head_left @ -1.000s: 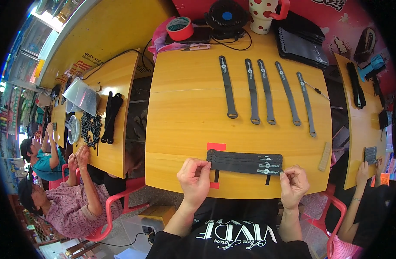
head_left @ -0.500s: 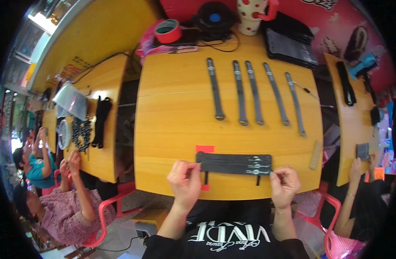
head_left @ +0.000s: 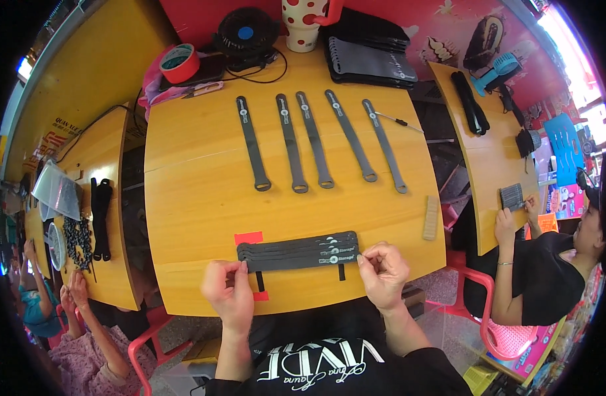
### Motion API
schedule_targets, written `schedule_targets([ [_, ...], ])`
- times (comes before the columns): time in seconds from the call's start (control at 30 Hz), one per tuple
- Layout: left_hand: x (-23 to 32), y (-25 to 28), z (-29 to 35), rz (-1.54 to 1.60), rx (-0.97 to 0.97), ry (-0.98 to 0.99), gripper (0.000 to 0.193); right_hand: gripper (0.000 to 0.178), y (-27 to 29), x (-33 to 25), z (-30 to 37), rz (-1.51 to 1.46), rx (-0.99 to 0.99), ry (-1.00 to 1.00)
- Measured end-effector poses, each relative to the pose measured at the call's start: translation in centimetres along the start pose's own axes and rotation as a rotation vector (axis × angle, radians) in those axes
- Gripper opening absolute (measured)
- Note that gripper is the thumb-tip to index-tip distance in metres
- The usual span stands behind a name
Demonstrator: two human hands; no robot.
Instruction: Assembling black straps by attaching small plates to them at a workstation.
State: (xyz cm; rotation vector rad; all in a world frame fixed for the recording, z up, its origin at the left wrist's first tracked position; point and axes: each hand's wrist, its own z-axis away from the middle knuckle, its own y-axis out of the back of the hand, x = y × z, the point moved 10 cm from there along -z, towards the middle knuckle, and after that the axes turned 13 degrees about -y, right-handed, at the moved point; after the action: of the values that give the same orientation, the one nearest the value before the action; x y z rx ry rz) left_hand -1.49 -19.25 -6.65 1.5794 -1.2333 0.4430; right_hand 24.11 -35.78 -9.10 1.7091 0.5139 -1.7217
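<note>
A layered stack of flat dark grey hook-and-loop straps (head_left: 293, 253) lies crosswise near the table's front edge, their edges slightly staggered. At its left end, my left hand (head_left: 229, 290) is closed, pinching the corner of the front strap. My right hand (head_left: 383, 276) pinches the right end of that same strap between thumb and fingers. Two thin black strips, a left one (head_left: 260, 282) and a right one (head_left: 342, 272), stick out from under the stack. Red tape pieces (head_left: 249, 237) mark the tabletop by its left end.
Several loose grey straps (head_left: 287, 142) lie spread lengthwise farther back, beside a thin pen-like tool (head_left: 398, 121). A ruler-like strip (head_left: 430, 218) rests at right. Behind are a tape roll (head_left: 179, 63), fan (head_left: 247, 34), dotted tumbler (head_left: 301, 25) and dark strap pile (head_left: 371, 58). Co-workers sit either side.
My view has swung to the right, so the table appears farther left. Both hands stay at the ends of the strap stack, still pinching. The loose straps have not moved on the table.
</note>
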Motion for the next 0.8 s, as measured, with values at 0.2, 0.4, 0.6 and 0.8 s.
schedule_targets([
  [0.2, -0.32, -0.05, 0.22, -0.022, -0.016, -0.016, 0.013, 0.020, 0.25, 0.37, -0.19, 0.058, 0.064, -0.027],
  [0.4, -0.28, -0.06, 0.11, -0.042, -0.022, -0.014, 0.013, 0.020, -0.19, 0.07, -0.15, 0.097, 0.030, 0.007],
  [0.6, -0.39, -0.01, 0.15, -0.035, -0.027, -0.011, 0.012, 0.021, -0.49, -0.42, -0.21, 0.129, 0.049, 0.026],
  [0.8, -0.47, -0.12, 0.21, -0.035, -0.024, -0.003, 0.012, 0.021, -0.37, -0.42, -0.28, 0.126, 0.064, 0.012],
])
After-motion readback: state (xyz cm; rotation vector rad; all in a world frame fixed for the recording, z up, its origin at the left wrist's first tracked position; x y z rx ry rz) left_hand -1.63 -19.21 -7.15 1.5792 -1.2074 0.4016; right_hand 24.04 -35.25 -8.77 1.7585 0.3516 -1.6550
